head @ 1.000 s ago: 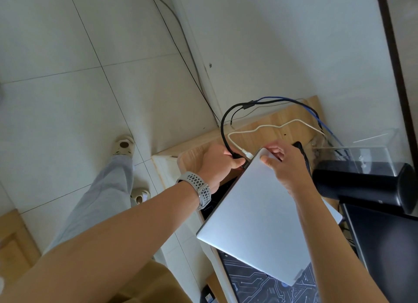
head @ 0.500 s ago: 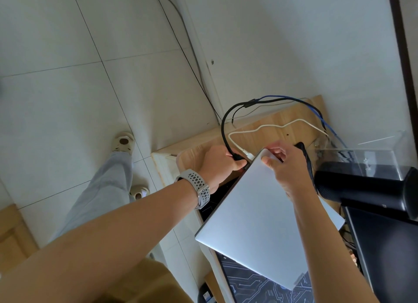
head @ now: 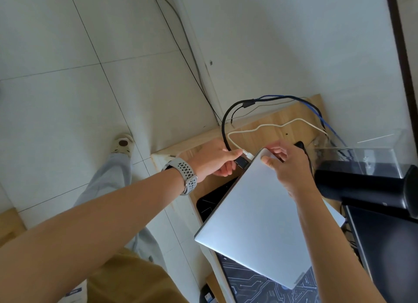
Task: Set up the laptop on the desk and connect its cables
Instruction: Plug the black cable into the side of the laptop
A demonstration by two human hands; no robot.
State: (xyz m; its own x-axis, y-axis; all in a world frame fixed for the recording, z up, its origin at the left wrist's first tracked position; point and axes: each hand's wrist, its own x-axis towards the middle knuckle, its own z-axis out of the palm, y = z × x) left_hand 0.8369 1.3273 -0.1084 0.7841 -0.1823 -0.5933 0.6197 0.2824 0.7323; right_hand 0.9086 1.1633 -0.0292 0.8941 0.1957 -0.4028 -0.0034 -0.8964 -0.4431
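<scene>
Pale floor tiles and a white wall frame a light wooden tabletop (head: 278, 121) that juts from the corner, and on it lies the closed silver laptop (head: 260, 216), the landmark for everything else. It sits askew, its near corner overhanging a dark mat printed with circuit lines (head: 271, 289), its far corner aimed at the wall. That tilt seems deliberate: it turns the laptop's port edge toward the person, so the plugs can be seen and reached from the side.

At the laptop's far-left edge the left hand (head: 214, 160), a perforated grey watch strap (head: 184, 174) on its wrist, has thumb and fingers curled round the black plug of a thick black cable (head: 224, 126), pinching it just against the laptop's side. Whether the plug is fully seated I cannot tell; the fingers hide the port. I judge this the plugging-in step, partway through the cabling. A white cable (head: 278, 124) ends in a white plug right beside the black one, at the same edge, and loops back over the tabletop beyond the laptop.

On the laptop's far corner the right hand (head: 287, 164) rests with fingers bent, thumb on the lid and fingertips over the edge, gripping the corner, most likely to brace the machine so the push of the plug does not slide it.

Right of the laptop lies a black cylinder (head: 362, 182) on its side, with a clear plastic box (head: 371, 153) behind it. Beyond the laptop, blue cables (head: 316, 109) arc toward the wall.
</scene>
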